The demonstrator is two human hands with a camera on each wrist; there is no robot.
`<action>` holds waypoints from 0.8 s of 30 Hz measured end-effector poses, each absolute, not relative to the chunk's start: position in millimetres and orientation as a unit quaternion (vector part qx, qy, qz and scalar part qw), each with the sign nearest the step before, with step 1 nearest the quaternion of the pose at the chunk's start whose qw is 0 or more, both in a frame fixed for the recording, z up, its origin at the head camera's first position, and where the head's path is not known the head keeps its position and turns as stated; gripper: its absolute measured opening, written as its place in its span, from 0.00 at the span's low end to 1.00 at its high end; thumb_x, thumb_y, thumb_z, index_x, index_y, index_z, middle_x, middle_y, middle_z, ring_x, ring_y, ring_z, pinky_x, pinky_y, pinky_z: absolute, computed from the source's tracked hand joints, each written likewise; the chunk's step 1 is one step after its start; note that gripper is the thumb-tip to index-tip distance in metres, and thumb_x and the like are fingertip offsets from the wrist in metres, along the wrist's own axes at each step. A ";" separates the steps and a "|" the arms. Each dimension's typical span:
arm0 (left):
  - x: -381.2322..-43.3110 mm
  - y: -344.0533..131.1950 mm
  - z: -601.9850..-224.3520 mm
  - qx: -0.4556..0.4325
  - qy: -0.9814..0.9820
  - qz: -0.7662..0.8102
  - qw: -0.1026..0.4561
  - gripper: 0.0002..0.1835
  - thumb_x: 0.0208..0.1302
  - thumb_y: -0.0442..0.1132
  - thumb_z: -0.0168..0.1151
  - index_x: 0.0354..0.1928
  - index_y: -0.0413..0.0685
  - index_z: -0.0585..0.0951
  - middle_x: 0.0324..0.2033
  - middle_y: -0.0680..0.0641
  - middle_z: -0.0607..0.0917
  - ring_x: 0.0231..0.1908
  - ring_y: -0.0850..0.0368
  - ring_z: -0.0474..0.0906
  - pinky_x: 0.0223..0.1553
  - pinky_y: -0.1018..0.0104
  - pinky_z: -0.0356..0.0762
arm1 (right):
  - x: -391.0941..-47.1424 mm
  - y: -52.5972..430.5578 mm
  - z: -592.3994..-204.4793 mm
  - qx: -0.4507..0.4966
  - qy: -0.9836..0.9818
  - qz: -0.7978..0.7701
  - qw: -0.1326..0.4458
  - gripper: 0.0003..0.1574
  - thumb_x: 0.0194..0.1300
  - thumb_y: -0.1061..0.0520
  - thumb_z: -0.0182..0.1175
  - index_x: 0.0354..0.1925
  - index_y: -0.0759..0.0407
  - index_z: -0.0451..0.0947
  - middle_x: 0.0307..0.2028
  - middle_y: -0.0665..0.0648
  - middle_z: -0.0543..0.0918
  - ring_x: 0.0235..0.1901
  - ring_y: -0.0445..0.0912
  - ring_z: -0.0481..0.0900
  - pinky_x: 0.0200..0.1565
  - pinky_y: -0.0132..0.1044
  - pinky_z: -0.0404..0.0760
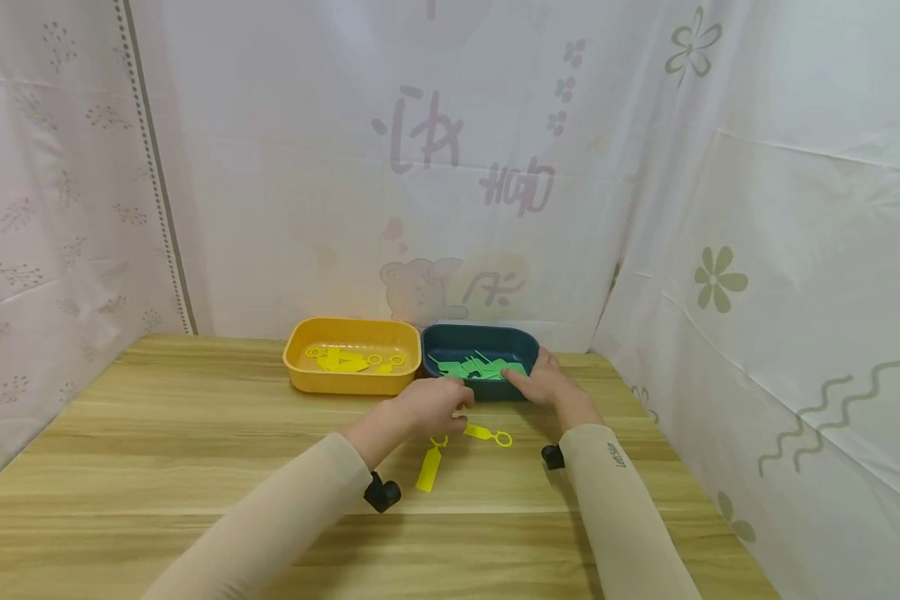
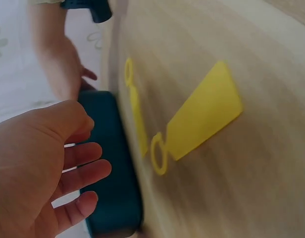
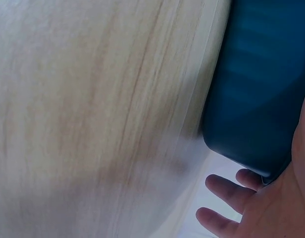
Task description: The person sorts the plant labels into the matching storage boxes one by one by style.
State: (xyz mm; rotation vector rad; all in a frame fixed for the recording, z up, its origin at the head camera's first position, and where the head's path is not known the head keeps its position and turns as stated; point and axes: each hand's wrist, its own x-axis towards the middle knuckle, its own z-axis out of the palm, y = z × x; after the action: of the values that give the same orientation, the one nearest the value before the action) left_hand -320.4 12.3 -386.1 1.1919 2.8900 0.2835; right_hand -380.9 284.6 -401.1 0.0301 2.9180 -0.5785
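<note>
My left hand (image 1: 438,404), fingers loosely bent and holding nothing, hovers over the table in front of the bins. Below and beside it are two yellow tags with ring ends: one tag (image 1: 429,469) lies toward me, the other tag (image 1: 480,432) further back. In the left wrist view the nearer yellow tag (image 2: 204,116) shows large. My right hand (image 1: 547,383) grips the right end of the dark teal bin (image 1: 487,390), thumb over its front rim and fingers around the outer end. Several green tags (image 1: 480,367) lie in this bin.
A yellow bin (image 1: 352,383) with several yellow tags (image 1: 341,360) stands against the teal bin's left side. A patterned curtain (image 1: 270,167) hangs behind and on both sides of the wooden table (image 1: 157,450). A black wrist mount (image 1: 382,492) sits beneath my left wrist.
</note>
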 end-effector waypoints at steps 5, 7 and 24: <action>-319.4 20.0 -397.9 0.370 0.924 0.088 0.033 0.19 0.76 0.48 0.71 0.65 0.55 0.87 0.54 0.52 0.88 0.47 0.59 0.84 0.53 0.61 0.86 | -380.4 283.2 -398.0 0.014 0.978 -0.184 0.092 0.78 0.77 0.18 0.45 0.85 0.74 0.23 0.86 0.79 0.34 0.82 0.77 0.55 0.81 0.71 0.59; -318.6 22.4 -401.5 0.370 0.924 0.088 0.041 0.20 0.76 0.49 0.72 0.66 0.55 0.87 0.54 0.52 0.87 0.47 0.59 0.83 0.54 0.60 0.86 | -380.7 282.8 -397.4 0.017 0.979 -0.182 0.094 0.78 0.77 0.18 0.45 0.85 0.74 0.24 0.86 0.79 0.34 0.82 0.77 0.55 0.80 0.71 0.60; -316.8 35.5 -417.0 0.380 0.925 0.020 0.004 0.15 0.75 0.49 0.71 0.57 0.54 0.90 0.47 0.52 0.82 0.45 0.57 0.76 0.49 0.62 0.83 | -380.7 281.3 -395.5 0.014 0.974 -0.201 0.102 0.76 0.79 0.21 0.47 0.85 0.75 0.23 0.86 0.80 0.33 0.86 0.75 0.44 0.83 0.70 0.51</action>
State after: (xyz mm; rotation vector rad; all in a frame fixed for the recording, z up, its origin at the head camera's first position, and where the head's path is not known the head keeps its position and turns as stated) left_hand -316.8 35.5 -417.0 1.1898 2.8988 0.0634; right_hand -380.7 281.3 -395.5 0.0411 2.8772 -0.5939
